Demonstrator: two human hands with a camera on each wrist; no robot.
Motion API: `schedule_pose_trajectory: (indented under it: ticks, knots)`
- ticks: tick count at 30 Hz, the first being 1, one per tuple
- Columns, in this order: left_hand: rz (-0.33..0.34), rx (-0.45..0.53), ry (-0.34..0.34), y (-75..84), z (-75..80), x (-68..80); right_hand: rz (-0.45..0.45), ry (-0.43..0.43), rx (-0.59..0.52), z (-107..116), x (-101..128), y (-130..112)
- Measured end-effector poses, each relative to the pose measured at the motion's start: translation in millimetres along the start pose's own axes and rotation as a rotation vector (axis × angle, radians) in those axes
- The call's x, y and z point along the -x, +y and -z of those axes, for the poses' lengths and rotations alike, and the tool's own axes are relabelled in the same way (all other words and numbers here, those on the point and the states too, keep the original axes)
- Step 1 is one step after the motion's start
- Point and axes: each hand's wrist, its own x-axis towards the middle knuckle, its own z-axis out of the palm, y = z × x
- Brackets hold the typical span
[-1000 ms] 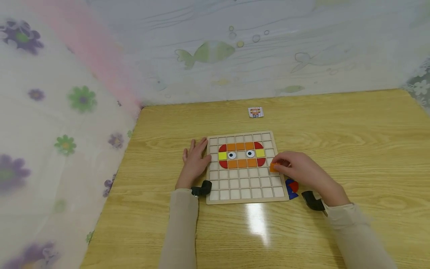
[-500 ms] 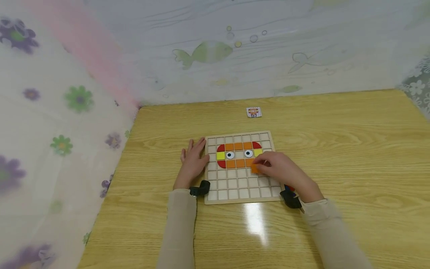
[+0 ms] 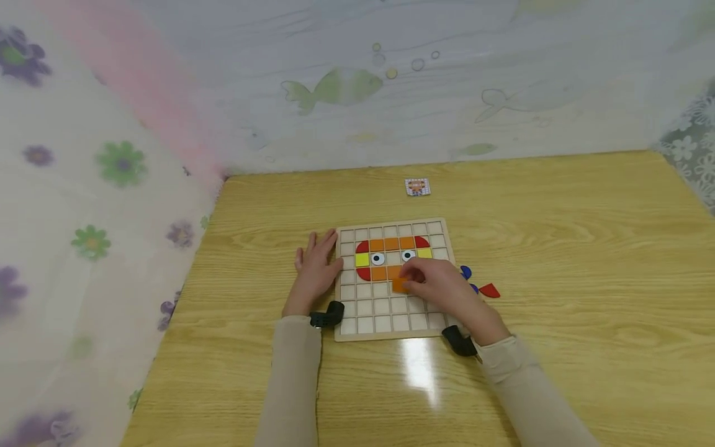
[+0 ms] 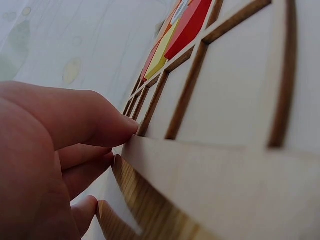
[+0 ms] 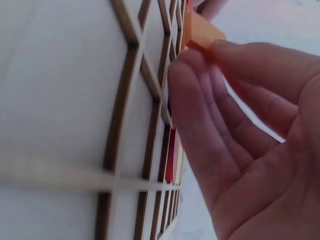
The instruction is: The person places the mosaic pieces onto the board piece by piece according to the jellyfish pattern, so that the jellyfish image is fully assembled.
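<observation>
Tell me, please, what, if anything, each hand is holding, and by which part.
The right hand pinches an orange tile by its edge nearest the palm. The left hand appears only to touch the board's left edge.

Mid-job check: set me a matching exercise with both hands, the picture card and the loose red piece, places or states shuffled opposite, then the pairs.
Things:
1. Left hand
2. Picture card
3. Right hand
4. Loose red piece

Places or states:
A. pinching an orange tile
B. on the table, beyond the far edge of the board
C. on the table, right of the board
D. at the board's left edge

Pairs: 1-D; 2-B; 3-A; 4-C
</observation>
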Motion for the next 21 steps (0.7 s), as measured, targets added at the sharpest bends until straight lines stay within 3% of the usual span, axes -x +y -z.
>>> schedule_pose_trajectory:
  ticks: [8, 16, 21]
  knots:
    - [0.013, -0.010, 0.000, 1.2, 0.4, -0.2, -0.072, 0.006, 0.033, -9.3, -2.2, -5.4]
    - [0.018, -0.013, 0.000, 1.4, 0.2, 0.1, -0.036, 0.033, 0.132, -13.9, -2.0, -9.8]
    - [0.008, -0.006, 0.000, 1.7, -0.1, -0.1, -0.049, 0.028, 0.114, -12.4, -1.2, -10.9]
